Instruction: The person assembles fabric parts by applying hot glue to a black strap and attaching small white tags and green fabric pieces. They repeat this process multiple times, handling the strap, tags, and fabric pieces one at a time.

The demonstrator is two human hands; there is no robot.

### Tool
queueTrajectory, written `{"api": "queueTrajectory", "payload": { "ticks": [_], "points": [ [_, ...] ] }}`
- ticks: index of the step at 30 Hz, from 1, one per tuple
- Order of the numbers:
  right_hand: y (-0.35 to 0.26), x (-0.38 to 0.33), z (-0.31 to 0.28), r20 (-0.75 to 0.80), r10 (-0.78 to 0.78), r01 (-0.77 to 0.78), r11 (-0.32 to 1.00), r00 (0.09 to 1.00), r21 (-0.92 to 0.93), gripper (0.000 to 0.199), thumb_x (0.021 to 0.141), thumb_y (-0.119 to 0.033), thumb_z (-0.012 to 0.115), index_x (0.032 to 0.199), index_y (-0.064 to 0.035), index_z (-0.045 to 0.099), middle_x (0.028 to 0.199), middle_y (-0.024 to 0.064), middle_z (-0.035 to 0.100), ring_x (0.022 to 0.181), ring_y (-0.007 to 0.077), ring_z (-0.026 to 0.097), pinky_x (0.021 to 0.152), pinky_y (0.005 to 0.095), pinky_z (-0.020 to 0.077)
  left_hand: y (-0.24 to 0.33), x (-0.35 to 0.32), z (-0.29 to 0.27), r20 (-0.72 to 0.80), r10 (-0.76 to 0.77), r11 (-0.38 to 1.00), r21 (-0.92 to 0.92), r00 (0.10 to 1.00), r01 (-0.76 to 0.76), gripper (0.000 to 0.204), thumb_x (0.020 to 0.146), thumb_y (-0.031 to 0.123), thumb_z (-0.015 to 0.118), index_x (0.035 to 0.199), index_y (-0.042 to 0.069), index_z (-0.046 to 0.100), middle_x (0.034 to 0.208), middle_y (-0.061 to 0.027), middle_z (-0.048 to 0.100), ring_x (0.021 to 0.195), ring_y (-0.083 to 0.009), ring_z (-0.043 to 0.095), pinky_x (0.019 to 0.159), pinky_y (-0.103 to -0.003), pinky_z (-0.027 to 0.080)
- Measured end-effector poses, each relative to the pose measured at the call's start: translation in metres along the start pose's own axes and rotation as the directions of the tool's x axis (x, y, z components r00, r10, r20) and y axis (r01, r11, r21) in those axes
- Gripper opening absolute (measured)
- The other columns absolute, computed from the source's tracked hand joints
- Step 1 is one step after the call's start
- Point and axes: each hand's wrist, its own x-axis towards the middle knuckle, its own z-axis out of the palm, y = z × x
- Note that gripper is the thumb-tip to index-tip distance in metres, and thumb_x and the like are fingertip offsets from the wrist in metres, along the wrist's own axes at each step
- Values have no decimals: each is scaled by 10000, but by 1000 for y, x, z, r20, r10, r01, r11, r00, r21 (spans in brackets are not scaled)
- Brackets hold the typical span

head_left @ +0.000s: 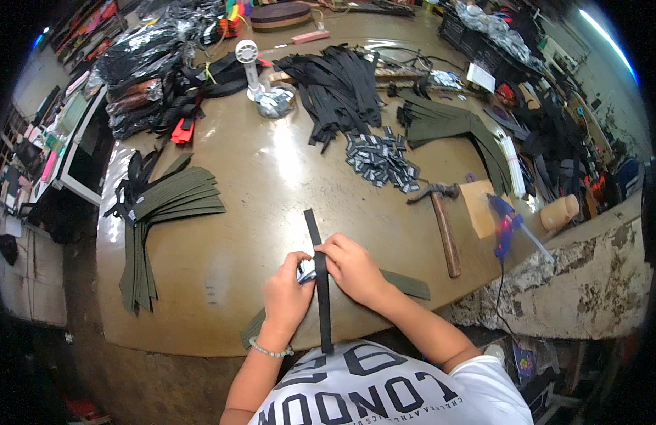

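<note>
A black webbing strap (323, 304) runs lengthwise between my hands, its far end resting toward the middle of the table and its near end by my shirt. My right hand (352, 269) pinches it near its upper part, thumb and fingers together. My left hand (287, 287) is closed around a small bunch of white-and-dark labels (306, 270), right beside the strap. Beneath my wrists lies an olive strap (409, 285), its middle hidden by my hands and forearms. Farther off is a loose heap of small dark labels (381, 159).
Fanned olive straps lie at left (175, 195) and far right (448, 124). A bundle of black straps (335, 88) sits beyond the labels. On the right are a hammer (446, 234), a blue glue gun (505, 227) with a cord, and a tape roll (559, 212). A small white fan (250, 67) stands behind.
</note>
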Motion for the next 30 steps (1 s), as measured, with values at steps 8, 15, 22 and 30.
{"api": "queueTrajectory", "payload": {
  "ticks": [8,15,22,30],
  "points": [
    [-8,-35,-3,-14,-163,157,966,986,-206,300,756,6,592,1048,-6,659,1040,103,628,942,285,616,762,357,550,-4,-4,2,45,247,954,166,968,-251,503,704,-17,668,1147,221,661,791,-80,613,690,-319,631,585,-426,507],
    [-19,-62,-7,89,-274,288,929,958,-232,271,787,-91,594,1033,-7,670,908,99,582,1102,293,608,934,346,519,-1,-6,7,94,231,925,286,968,-249,455,750,2,654,1144,229,686,772,-83,596,673,-320,624,592,-433,498],
    [36,-123,-109,-258,473,-466,880,842,95,101,814,-154,747,850,-69,704,832,81,691,841,182,645,815,314,493,4,-2,0,103,180,967,165,978,-195,455,755,-31,632,1165,164,646,825,-123,650,708,-352,640,634,-441,505],
    [154,-119,-222,-610,684,-739,635,400,228,501,952,-369,652,1242,8,496,973,138,658,720,216,674,615,320,543,-2,-14,-32,-6,161,987,27,987,-161,462,750,-62,620,1181,108,625,1006,-181,678,890,-351,659,751,-414,522]
  ]
}}
